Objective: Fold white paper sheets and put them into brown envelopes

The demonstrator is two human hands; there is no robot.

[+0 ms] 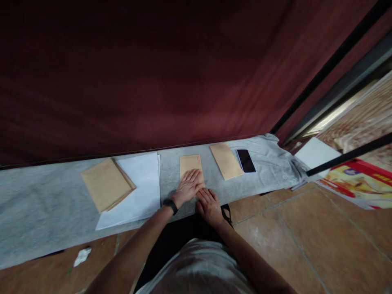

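Observation:
My left hand point(187, 187) lies flat, fingers stretched out, on the near end of a brown envelope point(191, 163) in the middle of the grey cloth point(36, 204). A black band sits on that wrist. My right hand point(209, 205) rests flat on the cloth just below and right of the envelope, fingers together and extended. A second brown envelope point(226, 161) lies to the right, with a black phone point(245, 160) beside it. A stack of brown envelopes point(106, 183) sits at the left, partly on white sheets of paper point(142, 190).
A dark red curtain point(137, 81) hangs behind the cloth. Brown floor tiles point(306, 237) lie to the right and front. A white sheet point(315, 153) and a colourful printed box point(358, 183) are at the far right. A crumpled white scrap point(82, 256) lies on the floor at left.

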